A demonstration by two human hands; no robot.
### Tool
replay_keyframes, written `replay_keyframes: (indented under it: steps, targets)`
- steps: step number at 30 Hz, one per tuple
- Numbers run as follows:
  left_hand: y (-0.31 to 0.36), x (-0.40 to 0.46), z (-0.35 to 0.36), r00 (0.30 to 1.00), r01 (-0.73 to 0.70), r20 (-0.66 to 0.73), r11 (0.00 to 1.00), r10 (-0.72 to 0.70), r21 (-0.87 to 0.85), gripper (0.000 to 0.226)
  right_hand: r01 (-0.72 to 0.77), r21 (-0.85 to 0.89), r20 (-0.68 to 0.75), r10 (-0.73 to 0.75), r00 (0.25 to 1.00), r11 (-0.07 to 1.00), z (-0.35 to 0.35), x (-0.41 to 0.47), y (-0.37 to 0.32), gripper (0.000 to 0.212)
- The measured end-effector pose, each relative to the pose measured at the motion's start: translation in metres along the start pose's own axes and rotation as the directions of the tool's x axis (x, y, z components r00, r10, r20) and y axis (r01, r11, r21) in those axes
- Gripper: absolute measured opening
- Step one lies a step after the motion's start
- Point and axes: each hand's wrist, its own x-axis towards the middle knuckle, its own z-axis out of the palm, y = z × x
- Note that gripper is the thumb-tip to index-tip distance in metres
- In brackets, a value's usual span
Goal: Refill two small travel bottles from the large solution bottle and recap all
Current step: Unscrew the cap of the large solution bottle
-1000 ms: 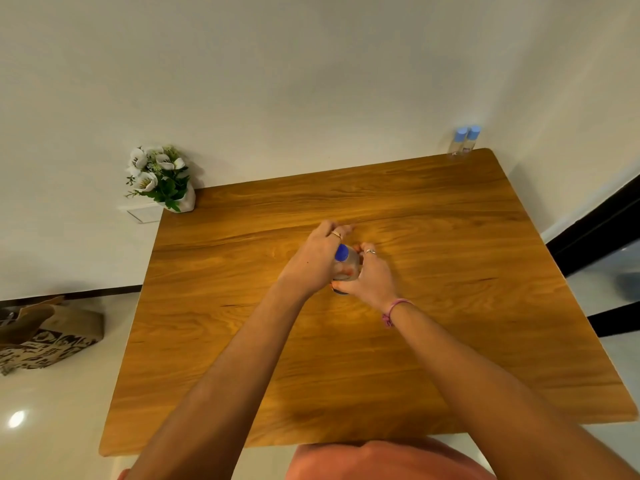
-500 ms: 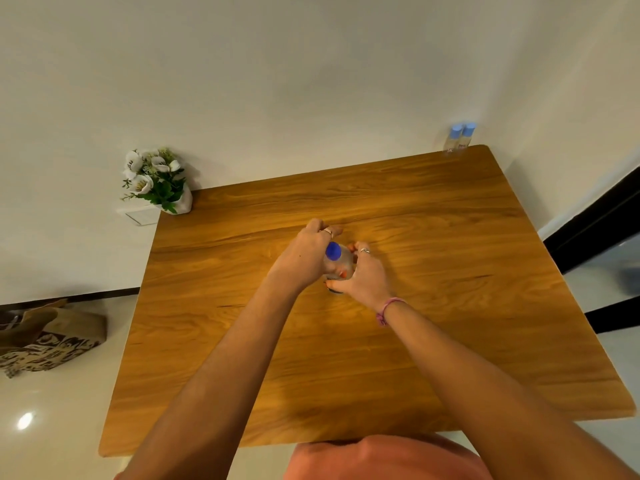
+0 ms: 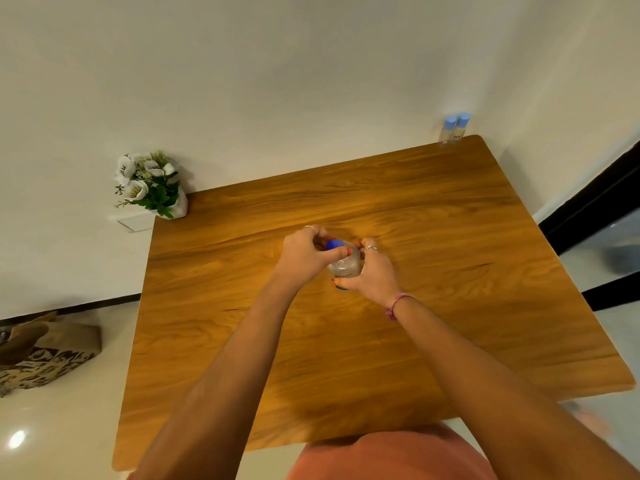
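Head view: left hand (image 3: 304,254) pinches the blue cap (image 3: 334,244), right hand (image 3: 372,271) grips the large bottle (image 3: 344,266) (upright on table (image 3: 450,271)); a hard twist could tip it and spill

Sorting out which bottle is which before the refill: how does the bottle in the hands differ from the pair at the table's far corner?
The large bottle stands mid-table, gripped by the left hand at its cap and the right hand round its body; the two small bottles stand untouched at the far right corner. The large bottle has a dark blue cap; the small bottles have pale blue caps. The large bottle looks wider, the small bottles slimmer. All stand upright, capped, with clear bodies.
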Motion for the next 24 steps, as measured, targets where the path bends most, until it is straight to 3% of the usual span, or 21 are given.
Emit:
replay_keyframes:
  steps: [3, 5, 12, 20, 24]
  targets:
    - [-0.016, -0.012, -0.001, 0.992, 0.093, -0.037, 0.913, -0.117, -0.398, 0.035, 0.001, -0.003, -0.006, -0.001, 1.000, 1.000, 0.001, -0.001, -0.001, 0.080]
    - [-0.030, -0.020, 0.001, 0.986, 0.114, -0.043, 0.841, -0.160, -0.529, 0.039, -0.001, 0.015, 0.005, 0.001, 1.000, 1.000, 0.001, -0.001, -0.001, 0.083]
    - [-0.089, -0.024, 0.037, 0.986, 0.137, -0.055, 0.948, -0.159, -0.287, 0.026, 0.011, -0.013, -0.012, -0.011, 1.000, 1.000, 0.003, -0.001, 0.001, 0.092]
    - [-0.117, -0.020, 0.070, 0.947, 0.318, 0.001, 0.938, -0.321, -0.138, 0.053, 0.013, -0.027, -0.049, -0.015, 0.999, 1.000, 0.005, -0.002, 0.001, 0.089]
    - [-0.116, -0.016, 0.076, 0.946, 0.323, -0.006, 0.942, -0.325, -0.087, 0.051, 0.008, -0.033, -0.032, -0.009, 0.999, 0.999, 0.005, 0.000, 0.000, 0.090]
